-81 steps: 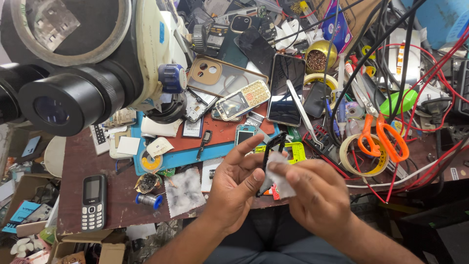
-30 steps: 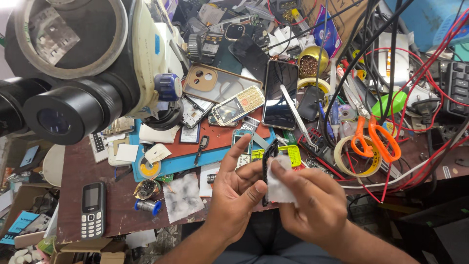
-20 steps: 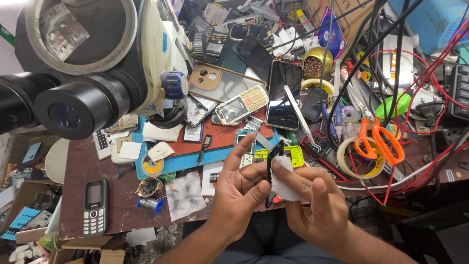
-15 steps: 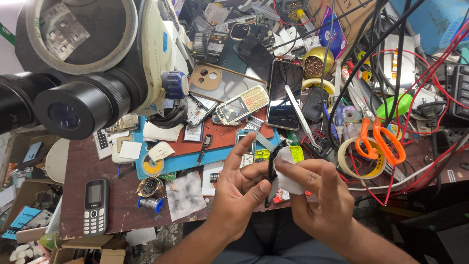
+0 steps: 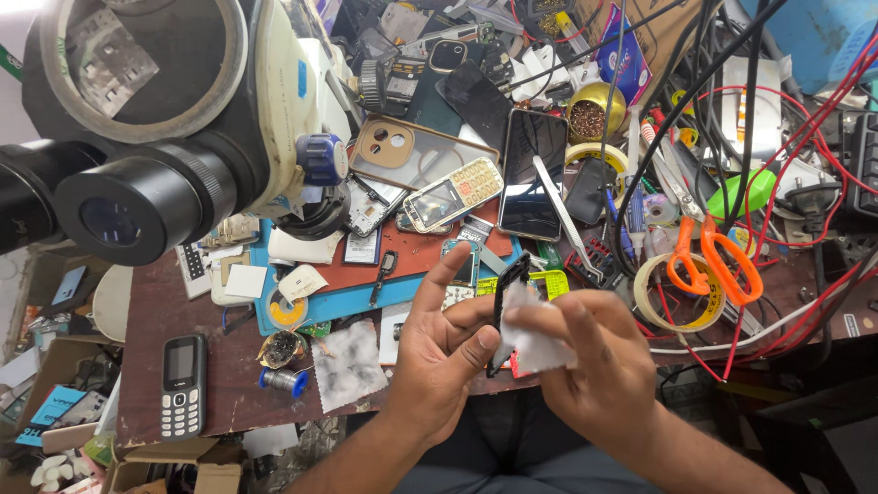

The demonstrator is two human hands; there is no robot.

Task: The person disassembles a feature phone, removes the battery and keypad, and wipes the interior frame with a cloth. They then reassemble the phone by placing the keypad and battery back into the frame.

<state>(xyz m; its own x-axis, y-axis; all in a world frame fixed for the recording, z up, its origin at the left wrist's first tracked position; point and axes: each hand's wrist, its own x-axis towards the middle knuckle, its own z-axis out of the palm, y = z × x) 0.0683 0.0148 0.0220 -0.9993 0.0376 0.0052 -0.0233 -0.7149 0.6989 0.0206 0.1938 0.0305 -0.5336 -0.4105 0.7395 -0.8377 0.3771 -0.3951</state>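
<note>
Hands at lower centre: your left hand (image 5: 444, 352) grips the thin black phone part (image 5: 506, 306) edge-on, your right hand (image 5: 599, 361) pinches a white wipe (image 5: 533, 334) against it. Wipe lightly, part steady.

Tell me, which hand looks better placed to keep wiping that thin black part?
Probably the right hand: it already presses the white cloth on the thin black part, while the left hand steadies it.
</note>
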